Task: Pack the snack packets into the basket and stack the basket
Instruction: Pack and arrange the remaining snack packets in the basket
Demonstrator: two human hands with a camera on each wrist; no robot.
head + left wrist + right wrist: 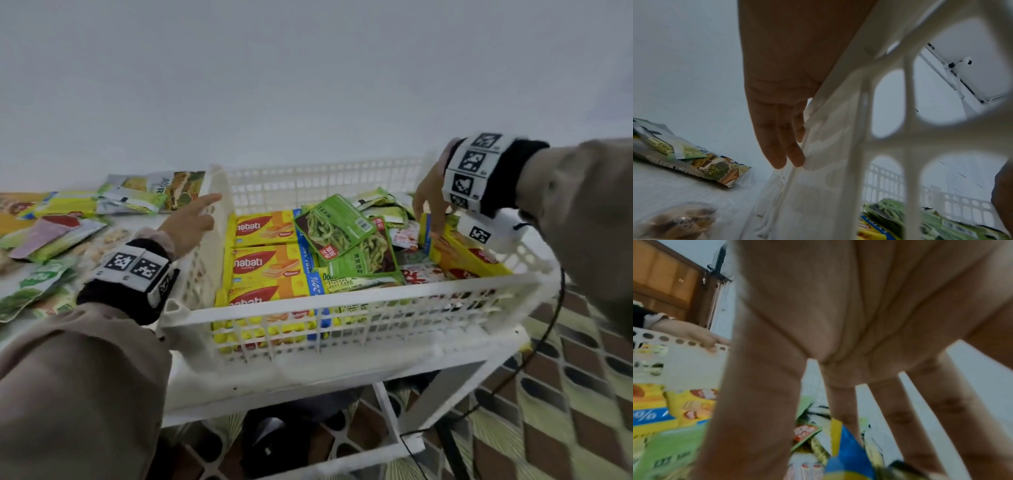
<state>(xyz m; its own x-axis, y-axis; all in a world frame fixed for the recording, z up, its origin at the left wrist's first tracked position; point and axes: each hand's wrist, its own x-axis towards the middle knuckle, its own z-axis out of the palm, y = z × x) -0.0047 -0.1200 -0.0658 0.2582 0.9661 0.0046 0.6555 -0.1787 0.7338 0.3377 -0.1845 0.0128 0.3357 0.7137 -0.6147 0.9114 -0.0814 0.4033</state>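
A white lattice basket (342,305) sits on a white table, filled with yellow Nabati wafer packets (270,263) and green bean snack packets (335,222). My left hand (205,209) lies flat against the outside of the basket's left wall (859,146), its fingers (781,146) straight along the rim. My right hand (426,222) reaches down into the basket's far right corner. Its spread, straight fingers (898,418) touch the blue-and-yellow end of a tilted Nabati packet (459,253) (849,456) that leans on the right wall.
Several loose snack packets (51,226) (715,168) lie on the table left of the basket. The basket stands near the table's front right edge. A black cable (534,346) hangs to the patterned floor (565,394) on the right. A plain wall rises behind.
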